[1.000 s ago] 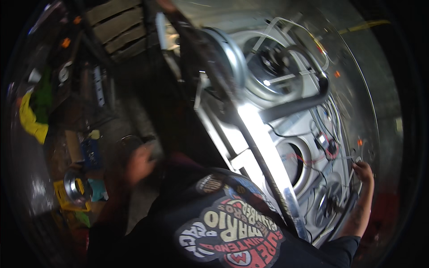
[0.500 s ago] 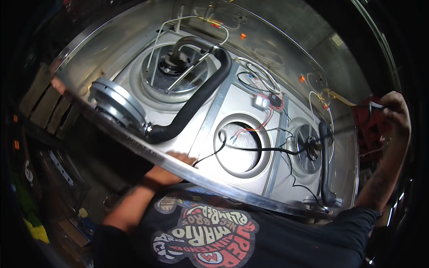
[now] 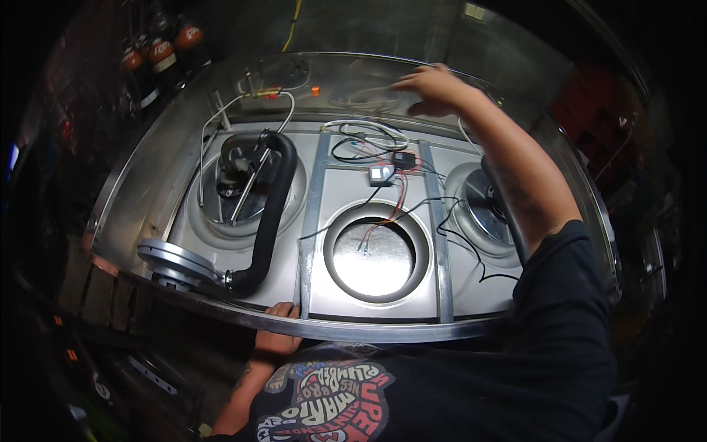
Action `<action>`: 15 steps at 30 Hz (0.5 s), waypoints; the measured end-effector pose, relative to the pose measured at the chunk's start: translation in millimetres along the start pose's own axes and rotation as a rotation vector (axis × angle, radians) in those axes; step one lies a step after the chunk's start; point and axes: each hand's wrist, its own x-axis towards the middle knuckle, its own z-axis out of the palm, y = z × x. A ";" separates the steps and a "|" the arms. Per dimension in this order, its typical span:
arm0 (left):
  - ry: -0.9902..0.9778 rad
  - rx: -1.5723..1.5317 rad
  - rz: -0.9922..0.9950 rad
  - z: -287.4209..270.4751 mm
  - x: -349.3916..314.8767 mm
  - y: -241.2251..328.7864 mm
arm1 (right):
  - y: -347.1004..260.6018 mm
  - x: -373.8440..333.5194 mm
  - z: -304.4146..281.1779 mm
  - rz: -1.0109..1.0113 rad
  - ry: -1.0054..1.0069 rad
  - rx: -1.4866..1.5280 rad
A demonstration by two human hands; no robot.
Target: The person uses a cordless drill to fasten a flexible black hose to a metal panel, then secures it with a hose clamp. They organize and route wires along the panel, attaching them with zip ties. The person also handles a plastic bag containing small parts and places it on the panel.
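My left hand (image 3: 281,324) is at the near rim (image 3: 368,328) of a long metal housing, its fingers hooked over the edge. Above the far wall (image 3: 353,88), my right hand (image 3: 440,92) reaches out with fingers stretched and apart, a little blurred, and nothing shows in it. Inside lie a grey-white control box (image 3: 381,174) and a dark box (image 3: 403,160), joined to red and black wires. Loose wire ends hang over the round opening (image 3: 375,261) in the middle panel. A black cable (image 3: 460,228) trails across the right side.
On the left, a thick black hose (image 3: 274,214) runs from a round metal burner-like unit (image 3: 239,184) to a grey disc-shaped part (image 3: 180,261). A similar round unit (image 3: 486,206) is partly behind my right arm. Orange-topped cylinders (image 3: 162,55) stand beyond.
My right hand has swung from the far right, where it held a dark cable, to above the far wall, with no cable visible in it. My left hand stays at the near rim. The view has turned.
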 end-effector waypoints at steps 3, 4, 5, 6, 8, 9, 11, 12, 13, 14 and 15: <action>-0.030 0.076 -0.134 2.5 -4.5 16.7 | -65.2 -58.8 -49.0 -0.212 -0.013 0.092; -0.019 0.129 -0.158 2.8 -9.7 21.7 | -78.9 -95.5 -68.5 -0.298 0.051 0.127; -0.150 0.123 -0.258 2.8 -12.2 22.5 | -88.0 -137.3 -87.7 -0.312 0.032 0.151; -0.056 0.165 -0.227 2.7 -15.9 22.7 | -95.2 -180.7 -104.2 -0.411 0.130 0.185; -0.046 0.193 -0.261 7.1 -22.4 26.0 | -98.9 -277.4 -129.9 -0.528 0.271 0.391; 0.021 0.135 -0.227 5.4 -31.2 28.8 | -100.1 -324.7 -142.4 -0.498 0.160 0.612; 0.246 0.085 -0.041 12.2 -46.1 40.1 | -99.3 -412.0 -144.2 -0.519 0.066 1.080; 0.147 0.019 -0.165 14.4 -64.9 53.2 | -103.1 -450.1 -130.5 -0.553 0.043 1.346; 0.123 -0.116 -0.173 20.5 -77.6 64.8 | -105.5 -490.3 -115.1 -0.533 -0.013 1.492; 0.089 -0.140 -0.143 26.7 -95.8 85.1 | -112.6 -525.3 -89.1 -0.457 -0.011 1.670; 0.019 -0.247 -0.135 37.3 -111.6 102.1 | -125.0 -558.4 -54.2 -0.266 -0.014 1.817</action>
